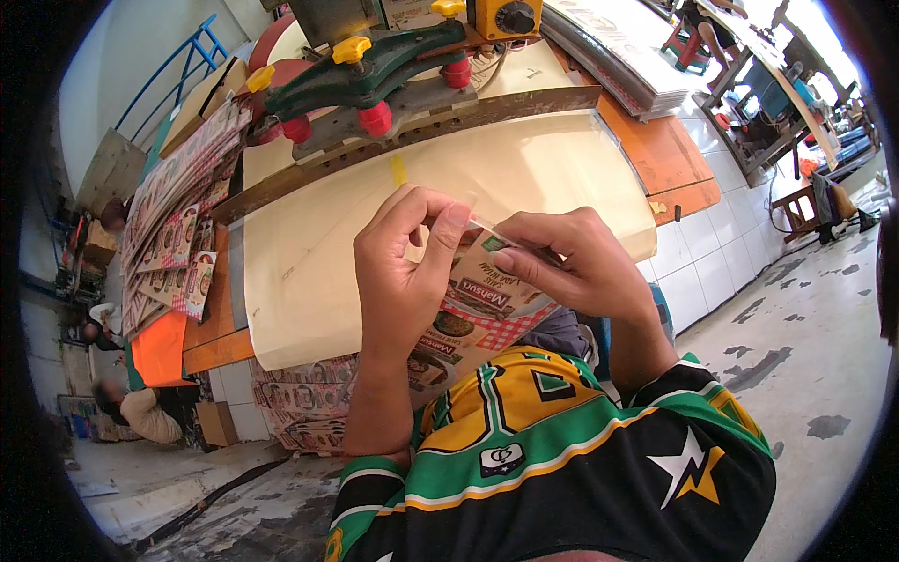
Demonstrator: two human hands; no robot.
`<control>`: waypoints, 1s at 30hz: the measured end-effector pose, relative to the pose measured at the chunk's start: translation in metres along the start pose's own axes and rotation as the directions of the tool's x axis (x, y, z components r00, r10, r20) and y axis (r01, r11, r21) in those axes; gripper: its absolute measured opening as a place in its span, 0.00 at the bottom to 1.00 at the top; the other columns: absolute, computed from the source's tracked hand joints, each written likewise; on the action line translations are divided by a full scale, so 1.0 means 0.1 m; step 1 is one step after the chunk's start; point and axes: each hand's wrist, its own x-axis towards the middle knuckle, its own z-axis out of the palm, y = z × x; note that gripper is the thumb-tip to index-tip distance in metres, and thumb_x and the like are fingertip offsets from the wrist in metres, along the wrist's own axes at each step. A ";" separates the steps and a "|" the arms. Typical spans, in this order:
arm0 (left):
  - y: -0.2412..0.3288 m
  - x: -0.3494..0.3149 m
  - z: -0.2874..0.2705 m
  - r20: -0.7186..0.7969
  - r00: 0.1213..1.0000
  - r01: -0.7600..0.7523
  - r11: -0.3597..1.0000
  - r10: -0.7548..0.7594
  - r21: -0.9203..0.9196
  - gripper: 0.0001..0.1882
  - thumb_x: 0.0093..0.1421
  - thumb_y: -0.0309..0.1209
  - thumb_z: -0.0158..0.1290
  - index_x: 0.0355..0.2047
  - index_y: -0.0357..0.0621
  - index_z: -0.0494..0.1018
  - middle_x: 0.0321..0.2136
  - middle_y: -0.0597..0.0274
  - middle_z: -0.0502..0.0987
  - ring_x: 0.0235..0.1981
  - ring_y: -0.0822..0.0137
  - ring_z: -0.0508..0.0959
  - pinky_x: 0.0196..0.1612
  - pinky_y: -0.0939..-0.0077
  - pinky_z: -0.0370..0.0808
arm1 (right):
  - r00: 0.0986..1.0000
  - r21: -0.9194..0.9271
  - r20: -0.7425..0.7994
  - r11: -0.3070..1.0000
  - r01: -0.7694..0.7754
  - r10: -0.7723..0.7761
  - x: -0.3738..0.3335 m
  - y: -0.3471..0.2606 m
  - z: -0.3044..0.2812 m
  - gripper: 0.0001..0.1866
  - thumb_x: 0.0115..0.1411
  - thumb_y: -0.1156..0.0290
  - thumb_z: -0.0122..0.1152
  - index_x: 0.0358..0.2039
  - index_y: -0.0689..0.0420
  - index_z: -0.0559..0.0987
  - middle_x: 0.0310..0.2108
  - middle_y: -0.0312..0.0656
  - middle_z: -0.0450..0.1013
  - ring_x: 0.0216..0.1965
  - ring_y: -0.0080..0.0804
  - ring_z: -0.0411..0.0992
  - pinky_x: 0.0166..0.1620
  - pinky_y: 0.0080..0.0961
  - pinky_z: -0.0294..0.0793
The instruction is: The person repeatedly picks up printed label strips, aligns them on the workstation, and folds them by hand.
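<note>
Between my two hands, a printed packaging sheet (482, 286) in brown with red-and-white checks hangs down in front of my chest. My left hand (407, 253) pinches its upper left corner between thumb and forefinger, where a thin clear edge shows. The right hand (585, 262) is closed on the upper right part, its thumb pressed on the printed face. Both hands are over the near edge of a cream-coloured sheet (318, 253) that covers the worktable. Whether the packaging has one layer or more, I cannot tell.
Across the table's far side stands a machine with a dark green arm (375, 70), yellow knobs, red pads and a long metal bar (309, 169). Printed packages (178, 225) are piled at left, above an orange sheet (159, 351). Flat stacked sheets (623, 56) lie at far right.
</note>
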 end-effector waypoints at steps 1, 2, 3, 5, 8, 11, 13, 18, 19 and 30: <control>-0.05 -0.01 0.02 -0.030 0.999 -0.022 0.998 0.020 -0.060 0.07 0.65 0.28 0.58 0.31 0.37 0.77 0.26 0.63 0.77 0.26 0.72 0.72 0.32 0.77 0.66 | 1.000 0.013 0.000 1.000 0.008 -0.008 0.00 0.00 0.01 0.10 0.66 0.67 0.65 0.41 0.60 0.82 0.25 0.45 0.78 0.24 0.36 0.77 0.30 0.29 0.73; -0.07 -0.03 0.02 -0.061 0.997 -0.045 0.992 0.038 -0.118 0.07 0.66 0.27 0.57 0.31 0.36 0.77 0.26 0.63 0.77 0.26 0.72 0.72 0.31 0.77 0.66 | 1.000 0.025 -0.001 1.000 0.016 -0.016 0.00 0.00 0.02 0.09 0.66 0.67 0.64 0.40 0.60 0.82 0.25 0.45 0.78 0.24 0.36 0.77 0.30 0.29 0.73; -0.07 -0.03 0.04 -0.061 0.997 -0.045 0.992 0.038 -0.118 0.07 0.66 0.27 0.57 0.31 0.36 0.77 0.26 0.63 0.77 0.26 0.72 0.72 0.31 0.77 0.66 | 1.000 0.026 0.000 1.000 0.016 -0.016 0.00 -0.01 0.03 0.09 0.66 0.67 0.64 0.40 0.60 0.82 0.25 0.45 0.78 0.24 0.36 0.77 0.30 0.29 0.73; -0.06 -0.06 0.06 -0.150 0.986 -0.085 0.990 0.068 -0.109 0.08 0.66 0.26 0.56 0.29 0.36 0.76 0.26 0.62 0.75 0.26 0.72 0.72 0.31 0.77 0.67 | 0.999 0.054 0.024 0.998 -0.031 0.030 -0.01 -0.02 0.06 0.09 0.66 0.68 0.64 0.41 0.60 0.81 0.26 0.46 0.78 0.25 0.37 0.78 0.30 0.29 0.73; -0.06 -0.09 0.08 -0.222 0.969 -0.123 0.990 0.106 -0.063 0.08 0.66 0.24 0.55 0.29 0.35 0.75 0.25 0.62 0.73 0.26 0.71 0.71 0.31 0.78 0.66 | 1.000 0.101 0.005 0.995 -0.025 0.025 0.01 -0.02 0.16 0.10 0.66 0.68 0.62 0.41 0.61 0.80 0.27 0.48 0.77 0.26 0.44 0.78 0.31 0.31 0.73; -0.06 -0.16 0.05 -0.288 0.955 -0.083 0.996 0.072 -0.027 0.10 0.70 0.25 0.51 0.29 0.35 0.74 0.27 0.66 0.70 0.30 0.76 0.69 0.34 0.81 0.66 | 0.998 0.032 0.055 0.999 -0.017 0.015 0.02 -0.03 0.25 0.10 0.68 0.66 0.60 0.40 0.61 0.78 0.26 0.50 0.75 0.27 0.52 0.76 0.31 0.36 0.73; -0.10 -0.19 0.03 -0.336 0.941 -0.068 0.997 0.051 -0.039 0.11 0.70 0.26 0.51 0.28 0.36 0.73 0.27 0.67 0.70 0.29 0.76 0.68 0.34 0.81 0.65 | 0.997 -0.002 0.069 1.000 -0.025 0.025 0.04 -0.08 0.30 0.10 0.68 0.66 0.59 0.38 0.60 0.76 0.25 0.51 0.74 0.28 0.55 0.75 0.31 0.39 0.72; -0.18 -0.25 0.03 -0.496 0.867 -0.020 0.992 -0.045 -0.125 0.13 0.71 0.27 0.50 0.26 0.39 0.71 0.24 0.70 0.68 0.24 0.80 0.65 0.29 0.83 0.63 | 0.996 -0.061 0.090 0.998 -0.024 0.030 0.09 -0.21 0.37 0.09 0.70 0.65 0.58 0.36 0.58 0.73 0.23 0.52 0.72 0.26 0.57 0.73 0.30 0.44 0.71; -0.15 -0.24 0.03 -0.513 0.856 -0.008 0.990 -0.066 -0.140 0.14 0.72 0.27 0.50 0.26 0.40 0.70 0.23 0.71 0.68 0.23 0.81 0.64 0.27 0.84 0.62 | 0.995 -0.061 0.091 0.998 -0.023 0.029 0.09 -0.22 0.39 0.09 0.70 0.65 0.58 0.36 0.58 0.73 0.23 0.52 0.72 0.26 0.57 0.73 0.30 0.44 0.71; -0.11 -0.28 0.01 -0.489 0.841 0.028 0.921 -0.232 -0.390 0.14 0.72 0.28 0.50 0.27 0.39 0.69 0.26 0.70 0.71 0.28 0.81 0.65 0.33 0.84 0.64 | 1.000 -0.112 0.012 0.993 0.028 -0.026 0.04 -0.27 0.52 0.09 0.69 0.68 0.58 0.34 0.57 0.71 0.20 0.50 0.70 0.23 0.56 0.72 0.26 0.46 0.68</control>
